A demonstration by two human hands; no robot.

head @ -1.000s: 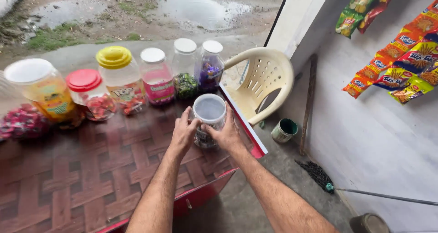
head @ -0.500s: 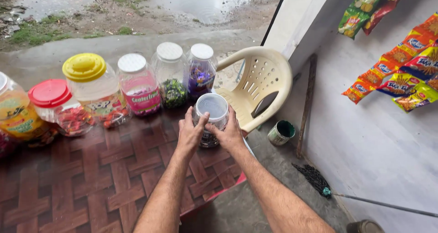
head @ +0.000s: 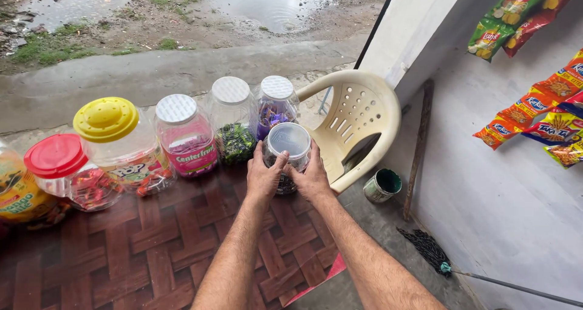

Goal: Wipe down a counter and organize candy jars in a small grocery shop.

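Observation:
My left hand (head: 263, 175) and my right hand (head: 313, 175) both clasp a clear plastic jar (head: 288, 150) with a clear lid, standing on the red woven-pattern tabletop (head: 152, 249) near its right edge. Dark sweets show in the jar's lower part between my palms. Just behind it stand a jar of purple sweets (head: 274, 105) and a jar of green sweets (head: 232, 120), both with white lids.
A row of sweet jars runs left: pink-labelled jar (head: 185, 135), yellow-lidded jar (head: 121, 143), red-lidded jar (head: 64, 171), orange jar (head: 15, 191). A cream plastic chair (head: 355, 125) stands right of the table. A small green-stained tin (head: 382, 185), a broom (head: 437, 258) and hanging snack packets (head: 540, 79) lie to the right.
Both hands have kept their hold on the clear jar, and it now stands closer to the row of jars. The view has shifted, so the jars sit further right in frame.

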